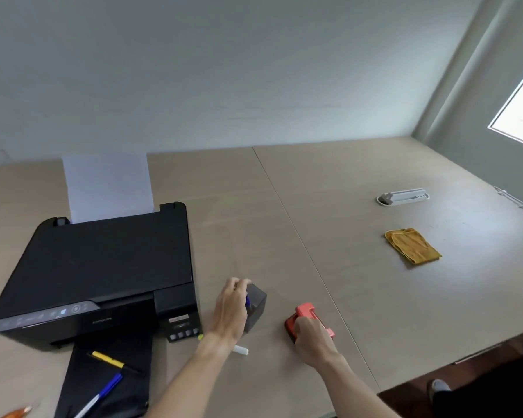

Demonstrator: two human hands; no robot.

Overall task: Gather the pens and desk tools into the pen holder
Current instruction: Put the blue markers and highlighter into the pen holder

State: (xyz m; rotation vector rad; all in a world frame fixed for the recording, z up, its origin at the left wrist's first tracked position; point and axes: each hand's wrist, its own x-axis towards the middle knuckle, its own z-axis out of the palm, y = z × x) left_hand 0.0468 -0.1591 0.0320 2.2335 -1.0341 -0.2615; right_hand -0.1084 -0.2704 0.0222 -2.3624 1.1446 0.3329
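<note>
A dark, smoky pen holder (256, 306) stands on the desk just right of the printer. My left hand (230, 309) is at its rim, fingers curled around something blue, only a sliver of which shows. My right hand (311, 337) grips a red desk tool (307, 315), which looks like a stapler or hole punch, resting on the desk to the right of the holder. A yellow pen (111, 359) and a blue-and-white pen (101, 393) lie on the printer's black output tray. A white marker end (241, 350) pokes out below my left wrist. An orange pen tip (18, 412) shows at the bottom left.
A black printer (103, 267) with white paper (109, 185) in its feeder fills the left of the desk. A folded yellow cloth (412, 245) and a white flat device (403, 196) lie far right. The desk's edge runs along the lower right.
</note>
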